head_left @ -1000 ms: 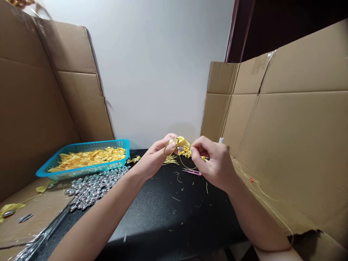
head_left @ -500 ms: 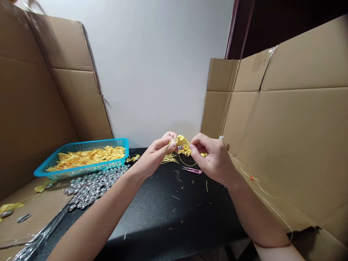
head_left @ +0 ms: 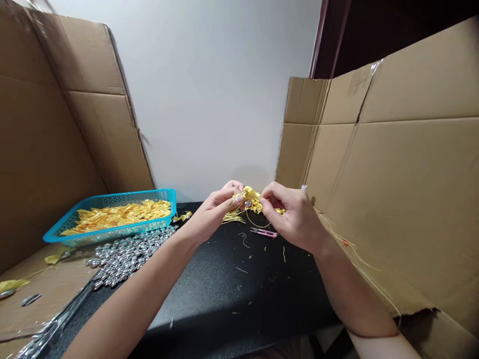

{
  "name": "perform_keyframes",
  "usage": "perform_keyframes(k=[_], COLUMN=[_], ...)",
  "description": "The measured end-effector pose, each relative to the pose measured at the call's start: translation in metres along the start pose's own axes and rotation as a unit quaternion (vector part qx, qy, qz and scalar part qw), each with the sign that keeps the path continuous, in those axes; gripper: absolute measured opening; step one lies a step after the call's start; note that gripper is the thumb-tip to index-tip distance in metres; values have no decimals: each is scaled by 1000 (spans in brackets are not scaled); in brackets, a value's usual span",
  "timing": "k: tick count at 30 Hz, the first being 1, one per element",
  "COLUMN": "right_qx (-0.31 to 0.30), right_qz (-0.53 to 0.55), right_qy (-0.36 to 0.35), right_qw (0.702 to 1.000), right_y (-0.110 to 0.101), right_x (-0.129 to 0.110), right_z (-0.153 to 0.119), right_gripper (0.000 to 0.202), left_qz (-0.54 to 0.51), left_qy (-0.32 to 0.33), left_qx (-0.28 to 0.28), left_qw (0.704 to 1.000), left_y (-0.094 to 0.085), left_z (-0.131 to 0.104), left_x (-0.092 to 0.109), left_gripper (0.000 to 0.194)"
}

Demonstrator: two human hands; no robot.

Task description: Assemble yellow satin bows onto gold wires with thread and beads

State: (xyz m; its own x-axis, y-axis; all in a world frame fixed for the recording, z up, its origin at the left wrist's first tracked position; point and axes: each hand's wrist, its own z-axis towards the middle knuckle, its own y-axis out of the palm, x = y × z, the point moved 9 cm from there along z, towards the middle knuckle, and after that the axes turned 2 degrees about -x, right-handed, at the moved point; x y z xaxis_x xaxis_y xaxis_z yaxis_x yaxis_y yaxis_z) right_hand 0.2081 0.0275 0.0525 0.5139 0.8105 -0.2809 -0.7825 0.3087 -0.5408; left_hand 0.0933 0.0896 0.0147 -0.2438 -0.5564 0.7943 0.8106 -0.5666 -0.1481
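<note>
Over the far part of the black table, my left hand [head_left: 220,202] pinches a yellow ribbon bow [head_left: 250,193] with a looped yellow cord [head_left: 258,227] round it. A small silvery bell or bead [head_left: 247,203] hangs just under the bow. My right hand [head_left: 286,209] is closed at the bow's right side, thumb and forefinger pinched on the cord; the exact grip is partly hidden. Beneath the hands lie cut yellow cords [head_left: 232,217] and a heap of yellow bow pieces [head_left: 256,205]. Pink thread snips [head_left: 264,233] rest on the table just below.
A blue basket [head_left: 108,233] of yellow ribbon bows stands at the left, beside a spread of silvery beads [head_left: 123,257]. Cardboard walls [head_left: 404,184] rise on both sides. Loose cord [head_left: 362,262] runs along the right, and thread scraps dot the black table [head_left: 209,289].
Both hands hold almost the same pose around the bow and cord. The view has shifted very slightly; nothing has been let go or picked up.
</note>
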Motion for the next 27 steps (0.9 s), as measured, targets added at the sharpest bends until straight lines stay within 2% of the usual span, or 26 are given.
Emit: perform_keyframes(k=[3, 8, 12, 16, 22, 27], right_qx=[-8, 0, 20, 6, -4, -6], right_qz=[33, 87, 82, 75, 82, 111], right_qy=[4, 11, 13, 16, 27, 45], right_qw=[999, 996, 996, 997, 996, 993], right_y=[2, 4, 2, 3, 6, 12], right_x=[3, 8, 7, 7, 10, 16], right_z=[1, 5, 5, 3, 2, 4], right_gripper=[13, 12, 14, 14, 13, 13], left_qz=[-49, -104, -96, -76, -45, -60], left_qy=[-2, -19, -14, 0, -19, -22], left_qx=[9, 20, 23, 11, 15, -1], left_qw=[999, 994, 995, 997, 999, 998], left_y=[1, 1, -1, 1, 1, 3], left_z=[1, 2, 2, 2, 2, 2], left_x=[-1, -6, -5, -1, -2, -6], left_gripper=[21, 23, 22, 21, 22, 19])
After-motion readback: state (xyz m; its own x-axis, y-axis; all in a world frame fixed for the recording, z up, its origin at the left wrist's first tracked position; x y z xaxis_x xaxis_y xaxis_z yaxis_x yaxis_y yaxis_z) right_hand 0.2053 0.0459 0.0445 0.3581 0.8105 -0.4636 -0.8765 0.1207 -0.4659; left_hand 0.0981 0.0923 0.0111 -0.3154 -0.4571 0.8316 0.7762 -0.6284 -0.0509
